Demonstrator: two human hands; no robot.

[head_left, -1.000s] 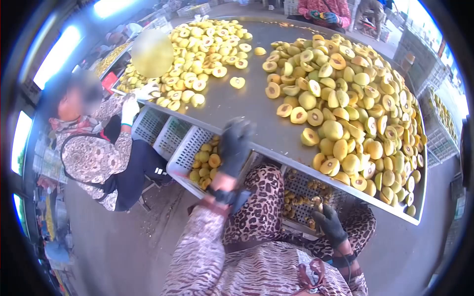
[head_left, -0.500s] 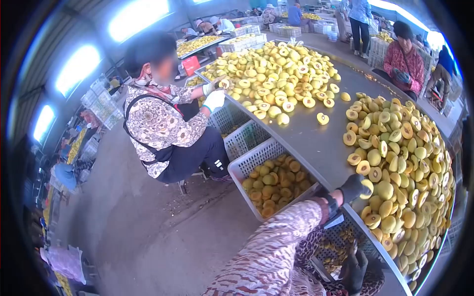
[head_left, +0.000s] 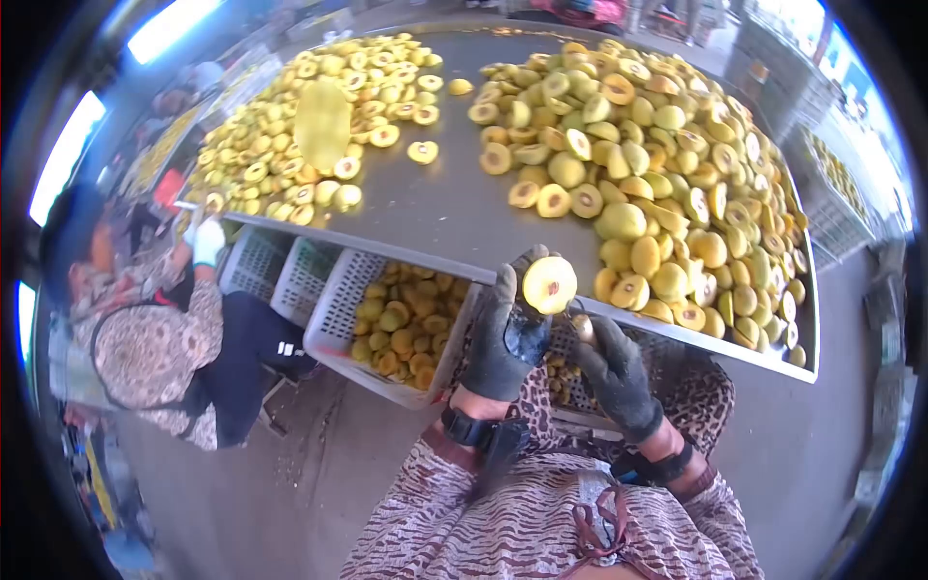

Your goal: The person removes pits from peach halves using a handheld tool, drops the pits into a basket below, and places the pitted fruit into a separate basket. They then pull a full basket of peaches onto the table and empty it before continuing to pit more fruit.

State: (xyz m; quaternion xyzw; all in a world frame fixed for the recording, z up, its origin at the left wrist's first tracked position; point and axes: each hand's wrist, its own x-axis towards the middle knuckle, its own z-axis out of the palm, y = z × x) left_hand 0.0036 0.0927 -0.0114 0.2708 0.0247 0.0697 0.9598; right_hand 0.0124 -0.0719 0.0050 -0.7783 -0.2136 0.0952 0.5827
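Observation:
In the head view my left hand [head_left: 507,333], in a dark glove, grips a halved yellow fruit [head_left: 549,284] with its cut face and brown centre showing. Close on its right, my right hand [head_left: 619,372], also gloved, has its fingers wrapped round a small tool with a pale handle [head_left: 583,329]; the tool's tip is hard to make out near the fruit. Both hands are at the front edge of the metal table [head_left: 454,213]. Beyond them on the right lies a large heap of halved fruit [head_left: 667,174].
A second fruit heap [head_left: 280,145] is on the table's left part. Under the edge stands a white crate [head_left: 329,333] of fruit halves, with more crates [head_left: 253,261] beside it. A co-worker [head_left: 155,348] in a patterned top sits at the left.
The view has swung right and down. My left hand has come back from the right heap with a fruit half. My right hand has risen beside it.

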